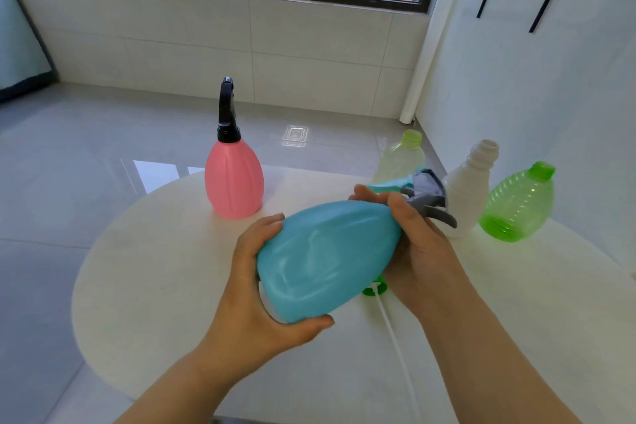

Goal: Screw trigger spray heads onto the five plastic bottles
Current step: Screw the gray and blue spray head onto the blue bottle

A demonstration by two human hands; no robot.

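Observation:
I hold a teal bottle (327, 258) tilted on its side above the white table (155, 286). My left hand (254, 289) cups its base. My right hand (413, 241) grips its neck, where a teal and grey trigger spray head (423, 193) sits. A pink bottle (234, 179) stands upright at the back with a black spray head (227, 110) on it. Three bottles without heads stand at the right: a pale clear one (402, 155), a white one (471, 182) and a bright green one (519, 203). A green spray head (375, 290) with a white tube (395, 337) lies under the teal bottle, mostly hidden.
The round table's edge curves at the left and front. A glossy grey tiled floor (86, 148) lies beyond it. A white cabinet wall (550, 62) is close on the right, and a window sits above the far wall.

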